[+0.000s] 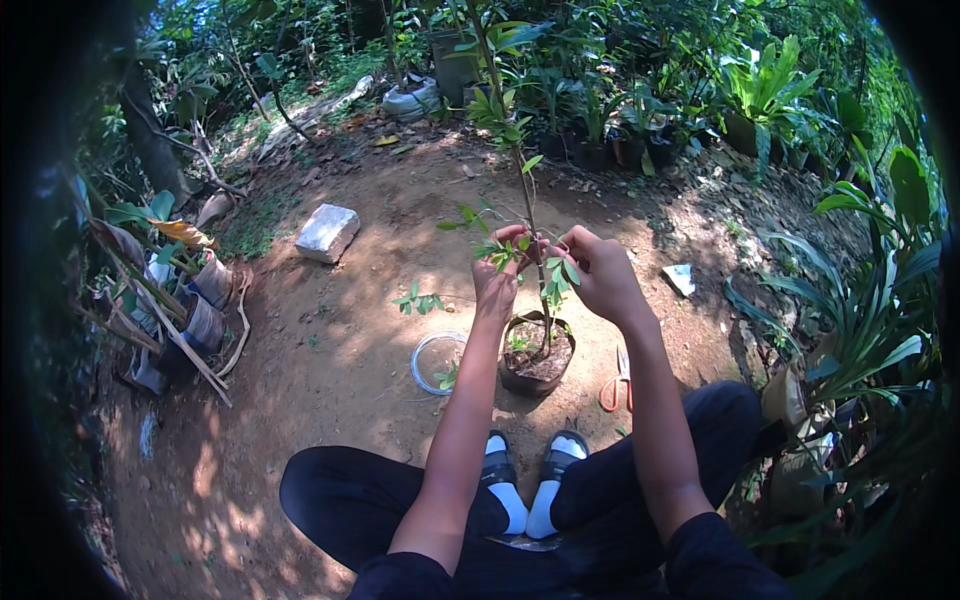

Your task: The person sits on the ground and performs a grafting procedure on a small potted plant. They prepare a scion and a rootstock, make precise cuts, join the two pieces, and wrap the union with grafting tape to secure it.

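Note:
A slender woody plant with green leaves rises from a dark grow bag of soil on the ground between my arms. My left hand is at its stem, fingers bent around the stem and a leafy shoot. Against the stem's right side, my right hand pinches a thin strand, a wire or a twig; which one I cannot tell. The fingertips are partly behind leaves. A coil of thin wire lies left of the bag, and scissors with orange handles lie to its right.
A pale stone block sits on the dirt at the left, and a smaller white stone at the right. Bagged plants stand at the far left. Potted greenery lines the back and right. My sandalled feet are near the bag.

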`<state>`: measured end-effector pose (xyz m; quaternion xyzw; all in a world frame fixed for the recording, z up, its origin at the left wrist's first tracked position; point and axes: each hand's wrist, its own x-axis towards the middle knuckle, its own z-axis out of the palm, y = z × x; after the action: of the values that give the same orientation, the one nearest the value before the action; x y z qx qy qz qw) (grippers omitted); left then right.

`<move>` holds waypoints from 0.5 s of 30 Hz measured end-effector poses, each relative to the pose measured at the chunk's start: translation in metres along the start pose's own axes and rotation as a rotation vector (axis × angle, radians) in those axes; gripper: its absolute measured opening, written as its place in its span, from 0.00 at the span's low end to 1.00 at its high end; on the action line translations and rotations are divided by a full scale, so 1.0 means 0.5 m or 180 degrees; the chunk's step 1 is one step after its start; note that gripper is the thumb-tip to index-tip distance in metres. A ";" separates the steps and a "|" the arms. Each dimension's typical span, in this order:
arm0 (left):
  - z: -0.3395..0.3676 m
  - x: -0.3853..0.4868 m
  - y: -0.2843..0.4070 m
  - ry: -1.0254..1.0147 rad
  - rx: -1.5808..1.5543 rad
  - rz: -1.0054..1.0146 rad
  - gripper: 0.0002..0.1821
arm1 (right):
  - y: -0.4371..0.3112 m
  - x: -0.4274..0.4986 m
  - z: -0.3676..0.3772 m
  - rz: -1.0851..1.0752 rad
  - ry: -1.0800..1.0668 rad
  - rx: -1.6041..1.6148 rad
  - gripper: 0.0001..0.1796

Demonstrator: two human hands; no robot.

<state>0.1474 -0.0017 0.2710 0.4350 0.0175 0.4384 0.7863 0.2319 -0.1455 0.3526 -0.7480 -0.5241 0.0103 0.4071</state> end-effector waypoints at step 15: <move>-0.018 -0.004 0.015 -0.0242 -0.0947 -0.0665 0.16 | 0.002 -0.010 0.041 -0.0432 0.0567 -0.0351 0.09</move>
<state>0.1372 0.0045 0.2700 0.3260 -0.0322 0.3353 0.8833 0.2212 -0.1371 0.3362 -0.7300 -0.5351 -0.1126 0.4100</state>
